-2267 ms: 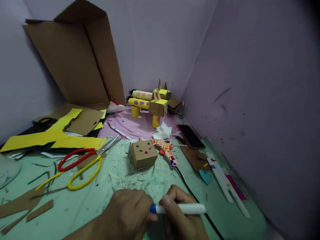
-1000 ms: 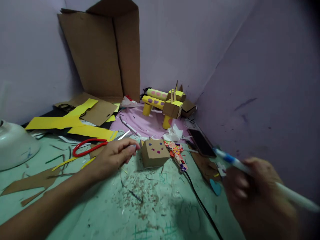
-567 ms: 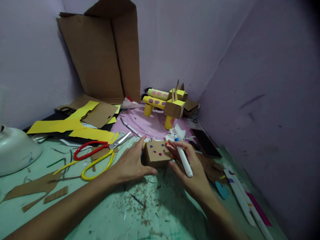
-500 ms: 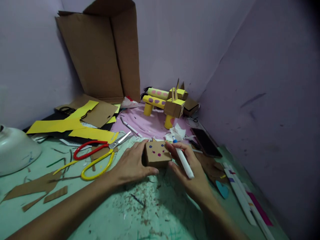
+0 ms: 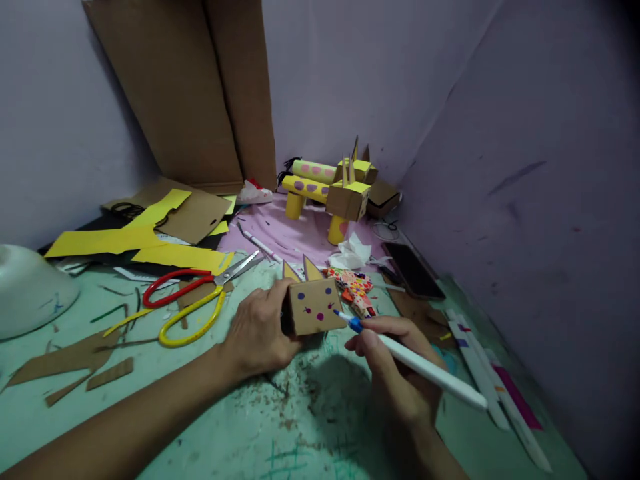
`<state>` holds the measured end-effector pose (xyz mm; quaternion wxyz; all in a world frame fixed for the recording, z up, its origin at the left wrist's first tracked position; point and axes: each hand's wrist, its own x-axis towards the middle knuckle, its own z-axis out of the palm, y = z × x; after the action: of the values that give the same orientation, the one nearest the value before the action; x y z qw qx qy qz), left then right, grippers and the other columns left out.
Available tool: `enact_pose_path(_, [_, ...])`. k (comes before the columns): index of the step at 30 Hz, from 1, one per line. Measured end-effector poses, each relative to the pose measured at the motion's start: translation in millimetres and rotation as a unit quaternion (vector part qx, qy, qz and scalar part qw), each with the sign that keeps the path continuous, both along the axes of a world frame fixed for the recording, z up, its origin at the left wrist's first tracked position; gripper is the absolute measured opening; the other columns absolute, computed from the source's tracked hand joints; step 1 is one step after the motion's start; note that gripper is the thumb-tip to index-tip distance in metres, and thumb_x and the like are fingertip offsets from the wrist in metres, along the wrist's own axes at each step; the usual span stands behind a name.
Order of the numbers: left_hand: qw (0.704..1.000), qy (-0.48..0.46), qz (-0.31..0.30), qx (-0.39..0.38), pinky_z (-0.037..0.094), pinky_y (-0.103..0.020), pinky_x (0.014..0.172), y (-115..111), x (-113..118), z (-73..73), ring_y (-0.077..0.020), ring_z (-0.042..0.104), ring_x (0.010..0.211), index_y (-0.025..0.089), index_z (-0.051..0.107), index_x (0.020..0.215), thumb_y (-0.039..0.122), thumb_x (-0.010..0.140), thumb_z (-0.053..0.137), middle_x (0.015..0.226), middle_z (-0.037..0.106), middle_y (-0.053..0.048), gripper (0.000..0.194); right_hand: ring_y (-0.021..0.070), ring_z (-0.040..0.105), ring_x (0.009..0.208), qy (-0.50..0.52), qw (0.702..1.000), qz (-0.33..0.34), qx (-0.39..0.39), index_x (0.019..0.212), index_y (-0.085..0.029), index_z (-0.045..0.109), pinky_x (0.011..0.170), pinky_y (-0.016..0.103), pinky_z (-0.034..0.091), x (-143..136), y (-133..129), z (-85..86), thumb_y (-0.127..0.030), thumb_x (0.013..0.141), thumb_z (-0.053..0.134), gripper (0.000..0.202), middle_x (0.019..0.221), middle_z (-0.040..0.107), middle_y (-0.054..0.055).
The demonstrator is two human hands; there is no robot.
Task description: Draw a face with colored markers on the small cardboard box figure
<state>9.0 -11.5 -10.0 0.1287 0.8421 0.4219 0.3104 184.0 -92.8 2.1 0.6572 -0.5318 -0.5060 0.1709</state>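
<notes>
My left hand (image 5: 263,327) grips a small cardboard box (image 5: 313,323) by its left side. Two pointed cardboard ears stand on its top, and its front bears blue and magenta dots like a face. In my right hand (image 5: 400,367) is a white marker pen (image 5: 430,373) with a blue collar. Its tip is at the box's right front edge, near a magenta mark; whether it touches I cannot tell. A floral piece of cloth or paper (image 5: 353,283) lies behind the box. Left of my left hand are scissors (image 5: 193,320) with one red and one yellow handle.
Yellow cardboard animals (image 5: 310,189) stand on pink cloth (image 5: 267,230) at the back. A large cardboard sheet (image 5: 175,100) leans on the wall. Right are a phone (image 5: 413,270) and white strips (image 5: 477,370). Left lie yellow paper (image 5: 105,240), cardboard scraps (image 5: 65,367) and a white bowl (image 5: 33,293).
The box is tilted up, showing its ears and more of its front. My right hand has let go of the box's side, drawn right, and turned the marker's tip toward its face.
</notes>
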Motion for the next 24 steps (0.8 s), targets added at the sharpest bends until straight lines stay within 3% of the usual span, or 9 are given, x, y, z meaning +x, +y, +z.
enact_pose_path(4, [0.998,0.024,0.015,0.054,0.052,-0.042,0.063,-1,0,0.5,-0.0277,0.065,0.070,0.017,0.048,0.115,0.042,0.069,0.071,0.089,0.070,-0.009,0.057,0.0107,0.055,0.048,-0.112,0.993,0.020,0.020,0.079,-0.022,0.066,0.046,0.022,0.039,-3,-1,-2.6,-0.020,0.082,0.065,0.004,0.060,0.063,-0.003])
enact_pose_path(10, [0.997,0.024,0.010,0.072,0.051,-0.042,0.061,-2,0,0.9,-0.0269,0.063,0.066,0.015,0.049,0.114,0.042,0.071,0.071,0.088,0.070,-0.010,0.055,0.0113,0.052,0.051,-0.054,0.998,0.018,0.028,0.077,-0.023,0.056,0.053,0.026,0.038,-13,-3,-7.1,-0.020,0.087,0.059,0.011,0.059,0.058,-0.005])
enact_pose_path(24, [0.995,0.020,0.015,0.098,0.051,-0.040,0.061,-1,-1,-4.1,-0.0278,0.065,0.067,0.019,0.046,0.115,0.038,0.069,0.068,0.087,0.071,-0.007,0.054,0.0119,0.052,0.050,-0.129,0.990,-0.005,0.061,0.077,-0.022,0.054,0.047,0.027,0.034,-15,-2,-10.0,-0.018,0.086,0.058,0.010,0.061,0.059,-0.003])
